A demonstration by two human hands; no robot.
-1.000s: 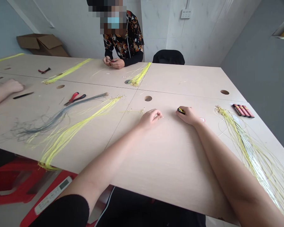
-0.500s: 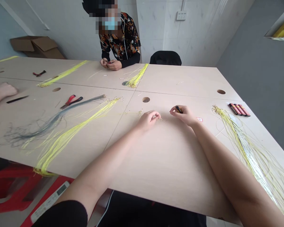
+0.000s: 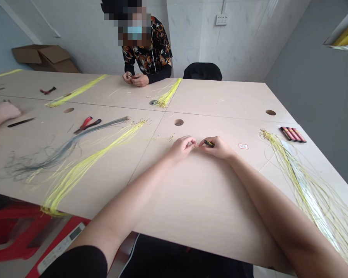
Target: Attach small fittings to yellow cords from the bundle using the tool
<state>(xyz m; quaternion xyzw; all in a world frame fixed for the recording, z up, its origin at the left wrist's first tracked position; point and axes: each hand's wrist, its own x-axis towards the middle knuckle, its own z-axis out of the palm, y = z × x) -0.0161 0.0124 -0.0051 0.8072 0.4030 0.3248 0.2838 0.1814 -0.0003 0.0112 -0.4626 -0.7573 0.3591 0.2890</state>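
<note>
Near the middle of the table my left hand (image 3: 184, 148) is closed in a pinch on a small golden hook, mostly hidden by the fingertips. My right hand (image 3: 219, 148) has its fingers wrapped round a small black-and-yellow tool (image 3: 209, 143) whose kind I cannot make out. The fingertips of both hands nearly meet at the hook. Just beyond my left hand lie a few loose golden hooks (image 3: 171, 137) with thin yellow line. A small red-edged label (image 3: 243, 146) lies to the right of my right hand.
Bundles of yellow line (image 3: 95, 157) and grey line (image 3: 65, 148) lie left, beside red-handled pliers (image 3: 87, 124). On the right are another hooked yellow bundle (image 3: 278, 148) and several pink-and-black tubes (image 3: 292, 134). A co-worker (image 3: 147, 54) sits opposite; another person's hand (image 3: 6, 111) rests far left.
My right hand has moved left with the black-and-yellow tool, up to my left fingertips, uncovering the label. My left hand stays nearly where it was.
</note>
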